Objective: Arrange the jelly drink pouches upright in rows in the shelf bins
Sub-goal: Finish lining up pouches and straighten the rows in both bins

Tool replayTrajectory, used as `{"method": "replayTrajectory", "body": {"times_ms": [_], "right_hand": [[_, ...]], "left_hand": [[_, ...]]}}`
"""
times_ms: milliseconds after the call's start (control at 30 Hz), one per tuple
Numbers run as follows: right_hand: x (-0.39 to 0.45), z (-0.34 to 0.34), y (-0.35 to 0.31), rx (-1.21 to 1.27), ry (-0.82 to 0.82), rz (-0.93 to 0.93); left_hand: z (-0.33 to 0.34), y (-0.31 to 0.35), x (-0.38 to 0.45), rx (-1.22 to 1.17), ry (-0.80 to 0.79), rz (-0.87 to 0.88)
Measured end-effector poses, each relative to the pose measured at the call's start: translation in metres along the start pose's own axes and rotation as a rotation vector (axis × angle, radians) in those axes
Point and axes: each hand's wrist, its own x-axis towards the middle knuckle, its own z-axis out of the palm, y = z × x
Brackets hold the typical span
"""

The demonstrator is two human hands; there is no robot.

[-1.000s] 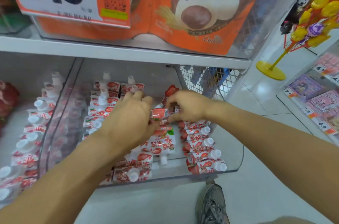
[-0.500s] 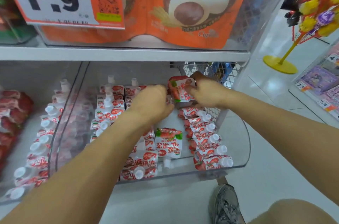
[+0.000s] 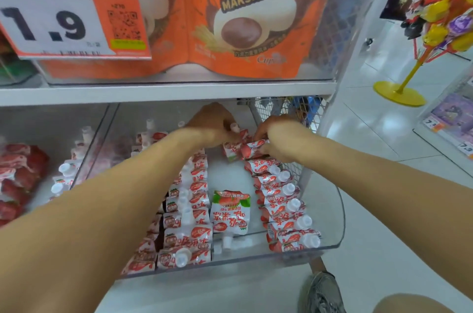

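Red-and-white strawberry jelly pouches with white caps fill a clear plastic bin (image 3: 335, 212) on the lower shelf. One row (image 3: 284, 207) stands along the right wall and another row (image 3: 189, 212) runs down the middle-left. A single pouch (image 3: 230, 210) lies flat, cap toward me, in the gap between them. At the back of the bin my left hand (image 3: 212, 125) and my right hand (image 3: 273, 141) both grip a pouch (image 3: 243, 150) that sits at the far end of the right row.
A neighbouring bin (image 3: 76, 159) on the left holds more pouches. The shelf board (image 3: 166, 93) above carries orange marshmallow bags and a 1.9 price sign. A wire mesh panel (image 3: 271, 110) closes the right side. A yellow lollipop stand (image 3: 399, 93) is on the floor at right; my shoe (image 3: 323, 292) is below.
Both hands have carried the pouch from the middle of the bin up and back to the far end of the right row, lowering it there.
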Motion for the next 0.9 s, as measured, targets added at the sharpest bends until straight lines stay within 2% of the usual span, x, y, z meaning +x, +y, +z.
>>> {"method": "replayTrajectory", "body": {"times_ms": [200, 333, 433, 567, 700, 833, 900], "right_hand": [[0.023, 0.015, 0.001, 0.003, -0.052, 0.018], [0.025, 0.01, -0.004, -0.044, -0.234, -0.033], [0.021, -0.004, -0.004, -0.022, -0.348, -0.058], [0.017, -0.014, -0.007, 0.188, -0.503, 0.03], [0.017, -0.015, -0.011, 0.11, -0.477, 0.063], [0.009, -0.01, -0.01, 0.408, -0.494, 0.213], [0.001, -0.01, -0.012, 0.451, -0.486, 0.234]], "left_hand": [[0.007, -0.003, 0.003, 0.072, 0.018, 0.009], [0.006, -0.002, 0.001, 0.067, -0.072, -0.03], [0.005, -0.006, 0.002, -0.001, -0.07, -0.057], [0.008, -0.008, 0.003, -0.052, -0.064, -0.069], [0.009, -0.001, 0.005, -0.066, -0.112, -0.082], [0.014, 0.008, 0.005, -0.046, -0.173, -0.128], [0.014, 0.009, 0.003, -0.127, -0.242, -0.178]]}}
